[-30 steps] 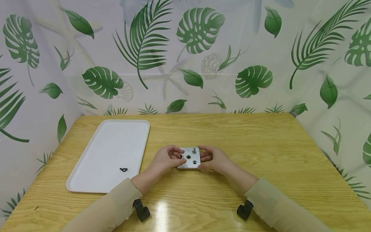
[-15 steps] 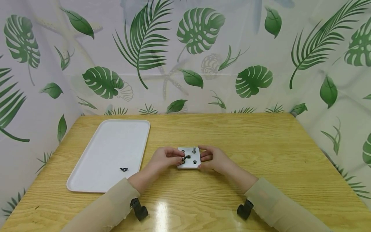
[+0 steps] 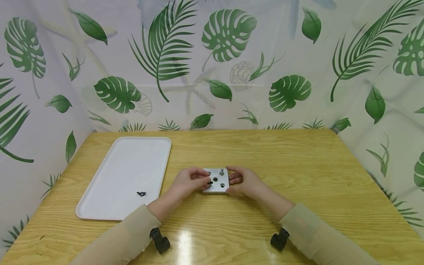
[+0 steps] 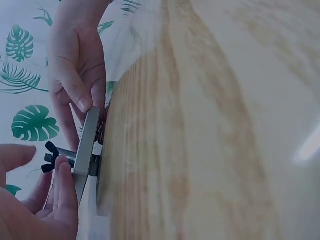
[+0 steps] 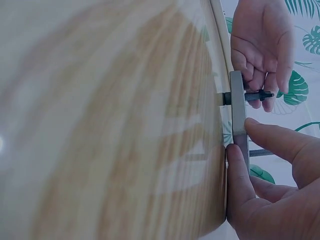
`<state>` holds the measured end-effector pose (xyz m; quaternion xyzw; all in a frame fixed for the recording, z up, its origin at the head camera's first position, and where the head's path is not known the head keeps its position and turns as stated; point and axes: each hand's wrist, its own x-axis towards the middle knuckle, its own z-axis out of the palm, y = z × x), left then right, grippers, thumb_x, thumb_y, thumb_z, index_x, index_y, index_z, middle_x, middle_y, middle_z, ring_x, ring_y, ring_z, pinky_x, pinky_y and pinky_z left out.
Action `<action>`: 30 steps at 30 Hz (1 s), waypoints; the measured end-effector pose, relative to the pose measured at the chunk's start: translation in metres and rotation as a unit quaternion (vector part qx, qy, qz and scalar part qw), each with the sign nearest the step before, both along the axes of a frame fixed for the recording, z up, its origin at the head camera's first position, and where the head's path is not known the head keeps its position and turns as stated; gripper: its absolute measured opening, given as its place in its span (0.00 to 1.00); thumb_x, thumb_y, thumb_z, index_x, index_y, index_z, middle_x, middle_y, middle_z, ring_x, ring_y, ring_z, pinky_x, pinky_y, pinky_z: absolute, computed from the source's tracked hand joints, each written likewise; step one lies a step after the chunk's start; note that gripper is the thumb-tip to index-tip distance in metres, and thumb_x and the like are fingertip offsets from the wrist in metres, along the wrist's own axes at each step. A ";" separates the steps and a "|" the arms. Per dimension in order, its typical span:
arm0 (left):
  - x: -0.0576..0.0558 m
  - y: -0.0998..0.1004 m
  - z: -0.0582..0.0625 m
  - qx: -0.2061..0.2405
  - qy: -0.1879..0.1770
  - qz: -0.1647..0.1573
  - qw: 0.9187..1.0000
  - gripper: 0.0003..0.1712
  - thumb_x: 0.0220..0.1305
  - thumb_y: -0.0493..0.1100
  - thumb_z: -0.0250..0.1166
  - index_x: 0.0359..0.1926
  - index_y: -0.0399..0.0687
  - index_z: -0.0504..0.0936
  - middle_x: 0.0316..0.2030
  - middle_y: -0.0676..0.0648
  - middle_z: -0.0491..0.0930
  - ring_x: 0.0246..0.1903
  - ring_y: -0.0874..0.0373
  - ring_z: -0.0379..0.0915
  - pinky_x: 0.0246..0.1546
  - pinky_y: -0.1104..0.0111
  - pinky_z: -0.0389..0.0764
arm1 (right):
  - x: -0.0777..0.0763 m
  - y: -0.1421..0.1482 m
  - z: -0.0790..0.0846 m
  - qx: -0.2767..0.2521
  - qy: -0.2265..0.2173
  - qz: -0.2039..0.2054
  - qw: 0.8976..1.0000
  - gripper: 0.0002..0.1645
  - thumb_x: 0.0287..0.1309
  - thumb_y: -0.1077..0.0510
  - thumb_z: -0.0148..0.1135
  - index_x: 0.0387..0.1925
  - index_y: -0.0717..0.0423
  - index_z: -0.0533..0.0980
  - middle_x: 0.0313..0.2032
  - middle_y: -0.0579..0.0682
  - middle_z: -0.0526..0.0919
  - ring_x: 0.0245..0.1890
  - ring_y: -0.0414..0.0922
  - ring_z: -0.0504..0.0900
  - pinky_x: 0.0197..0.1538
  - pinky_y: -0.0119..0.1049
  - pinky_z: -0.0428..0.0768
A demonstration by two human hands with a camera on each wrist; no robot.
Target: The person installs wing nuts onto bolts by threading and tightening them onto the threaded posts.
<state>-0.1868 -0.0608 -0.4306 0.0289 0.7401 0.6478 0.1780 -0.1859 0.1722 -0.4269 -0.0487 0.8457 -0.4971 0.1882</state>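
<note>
A square silver metal plate [image 3: 216, 188] with several holes sits low over the table. My right hand [image 3: 246, 181] pinches its right edge, thumb [image 5: 277, 137] on the upper face and a finger below. At the plate's left side, a black wing nut [image 4: 50, 157] sits on the upper part of a threaded bolt [image 4: 66, 152] that passes through the plate. My left hand [image 3: 190, 182] is around this wing nut: its fingers [image 4: 64, 172] touch it, while the thumb [image 4: 17, 156] stands a little apart. Another bare bolt [image 3: 222, 171] stands up at the plate's far right corner.
A white tray [image 3: 132, 158] lies on the left of the wooden table [image 3: 298, 165], with a second black wing nut [image 3: 141, 193] near its front right. Leaf-patterned cloth [image 3: 185, 73] hangs behind the table and at both sides.
The wing nut on the bolt has turned under my left fingers, which have shifted slightly about it, and the thumb is now off it. My right hand and the plate have stayed in place.
</note>
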 end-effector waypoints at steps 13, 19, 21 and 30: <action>0.000 0.007 0.002 -0.056 0.018 0.008 0.998 0.11 0.66 0.33 0.73 0.48 0.34 0.84 0.36 0.45 0.85 0.28 0.63 0.79 0.34 0.70 0.84 | 0.001 0.000 0.000 -0.003 -0.002 -0.004 1.000 0.49 0.57 0.69 0.77 0.78 0.65 0.65 0.60 0.66 0.82 0.57 0.55 0.85 0.56 0.38 0.84; -0.002 0.003 0.006 -0.058 0.018 -0.002 0.998 0.11 0.67 0.31 0.69 0.49 0.33 0.84 0.35 0.45 0.85 0.29 0.62 0.81 0.38 0.67 0.87 | 0.002 0.000 0.002 -0.005 -0.001 -0.003 1.000 0.50 0.57 0.69 0.77 0.78 0.66 0.64 0.60 0.66 0.81 0.58 0.56 0.84 0.56 0.38 0.84; -0.002 0.002 0.007 -0.051 0.015 -0.005 0.999 0.10 0.68 0.31 0.68 0.49 0.32 0.84 0.34 0.45 0.84 0.30 0.62 0.82 0.39 0.66 0.88 | 0.002 0.000 0.003 -0.005 0.002 -0.001 1.000 0.50 0.57 0.69 0.77 0.78 0.66 0.64 0.60 0.67 0.82 0.58 0.56 0.85 0.56 0.38 0.84; -0.004 0.001 0.001 -0.013 0.009 -0.013 1.000 0.09 0.74 0.30 0.63 0.50 0.26 0.82 0.38 0.41 0.86 0.29 0.64 0.83 0.38 0.70 0.88 | 0.003 0.002 0.004 -0.008 0.008 0.007 1.000 0.51 0.55 0.69 0.78 0.77 0.67 0.64 0.58 0.67 0.82 0.57 0.56 0.85 0.56 0.38 0.85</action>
